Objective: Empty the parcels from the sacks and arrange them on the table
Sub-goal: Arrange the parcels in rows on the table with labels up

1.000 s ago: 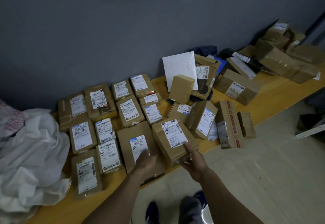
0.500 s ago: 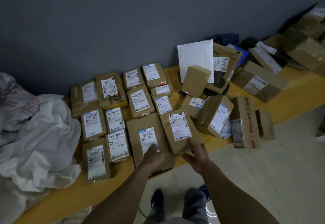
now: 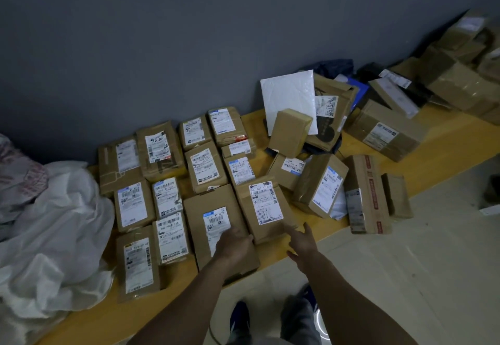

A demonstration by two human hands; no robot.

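1. Labelled parcel [image 3: 266,209]: flat on the table [image 3: 443,139], long axis toward the wall [image 3: 189,46].
2. Right hand [image 3: 303,241]: fingers spread, empty, just off the labelled parcel's near corner; the nearer hand.
3. Left hand [image 3: 235,244]: on the large parcel [image 3: 216,209] left of it, fingers bent; grip unclear.

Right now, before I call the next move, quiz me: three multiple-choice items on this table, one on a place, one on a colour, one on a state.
1. On the table, the white sacks lie at: A the right end; B the left end; C the middle.
2. The flat envelope standing by the wall is: A red; B green; C white.
3. The right hand is: A open; B gripping a sack; C holding tape.
Key: 1B, heaped at the left; 2C, plainly white; 3A, fingers straight, holding nothing.
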